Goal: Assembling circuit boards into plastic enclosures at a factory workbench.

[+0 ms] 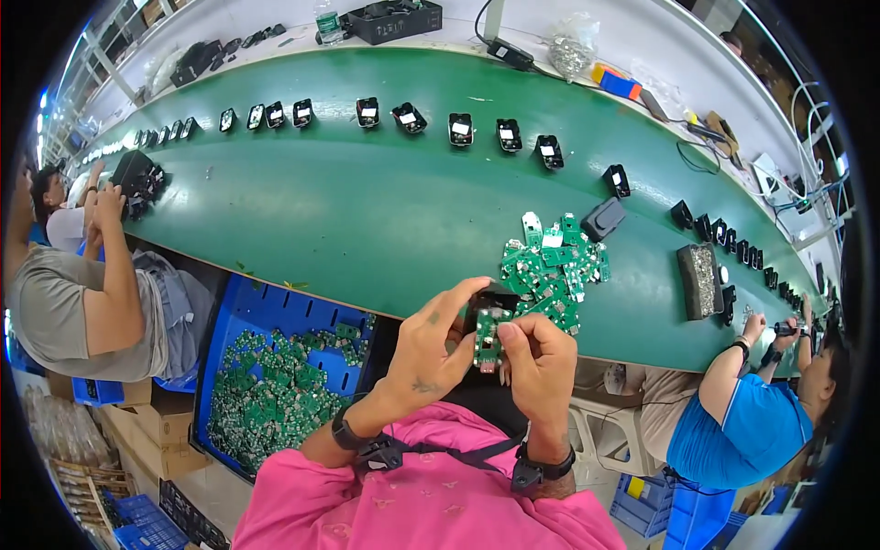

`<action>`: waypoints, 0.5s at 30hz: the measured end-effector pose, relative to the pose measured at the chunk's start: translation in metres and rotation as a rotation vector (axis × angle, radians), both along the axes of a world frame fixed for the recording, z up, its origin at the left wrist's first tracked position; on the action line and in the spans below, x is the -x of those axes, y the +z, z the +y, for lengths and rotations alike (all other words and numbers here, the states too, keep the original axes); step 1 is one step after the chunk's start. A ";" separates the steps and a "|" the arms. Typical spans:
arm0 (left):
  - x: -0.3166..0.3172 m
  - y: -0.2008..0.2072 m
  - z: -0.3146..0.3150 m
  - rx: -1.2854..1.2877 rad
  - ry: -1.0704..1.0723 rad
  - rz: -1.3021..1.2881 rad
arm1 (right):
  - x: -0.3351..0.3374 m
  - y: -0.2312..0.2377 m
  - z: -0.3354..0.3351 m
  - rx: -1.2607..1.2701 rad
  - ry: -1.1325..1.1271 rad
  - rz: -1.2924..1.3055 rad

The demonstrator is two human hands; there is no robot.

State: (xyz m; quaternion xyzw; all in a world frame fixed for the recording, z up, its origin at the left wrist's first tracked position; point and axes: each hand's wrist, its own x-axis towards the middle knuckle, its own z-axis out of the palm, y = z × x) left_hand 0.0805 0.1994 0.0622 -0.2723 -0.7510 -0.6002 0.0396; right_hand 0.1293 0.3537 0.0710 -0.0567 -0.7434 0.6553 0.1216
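Just off the table's near edge, my left hand (431,344) curls around a black plastic housing (498,298). A small green circuit board (489,337) lies against the housing's open side, pinched by the thumb and fingers of my right hand (541,367). How far the board sits inside the housing is hidden by my fingers. Right beyond my hands, a loose pile of green circuit boards (555,266) covers part of the green table (348,211). A dark grey housing (603,219) rests beside the pile.
A line of black housings (460,130) runs along the table. A speckled block (700,281) stands to the right. A blue bin (240,316) full of circuit boards is at lower left. Co-workers sit at left (87,312) and right (742,431). A bottle (328,23) stands on the back shelf.
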 end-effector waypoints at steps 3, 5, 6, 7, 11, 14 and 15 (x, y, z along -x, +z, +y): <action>-0.002 0.003 0.004 -0.013 0.040 -0.146 | -0.001 -0.003 0.003 -0.016 0.025 0.055; -0.004 0.005 0.007 -0.050 0.071 -0.168 | -0.001 0.003 0.002 0.057 0.000 -0.018; -0.003 0.006 0.006 -0.048 0.072 -0.169 | 0.000 0.006 0.001 0.130 -0.025 -0.090; 0.000 0.006 0.004 0.051 0.060 -0.044 | 0.000 0.008 0.000 0.132 -0.024 -0.092; -0.002 0.005 0.006 0.020 0.043 -0.120 | 0.000 0.004 0.002 0.124 -0.058 -0.066; -0.002 0.000 0.011 -0.074 0.086 -0.114 | 0.000 0.006 0.003 0.192 -0.037 -0.049; -0.003 0.001 0.010 -0.072 0.086 -0.114 | 0.000 0.007 0.004 0.232 -0.021 -0.061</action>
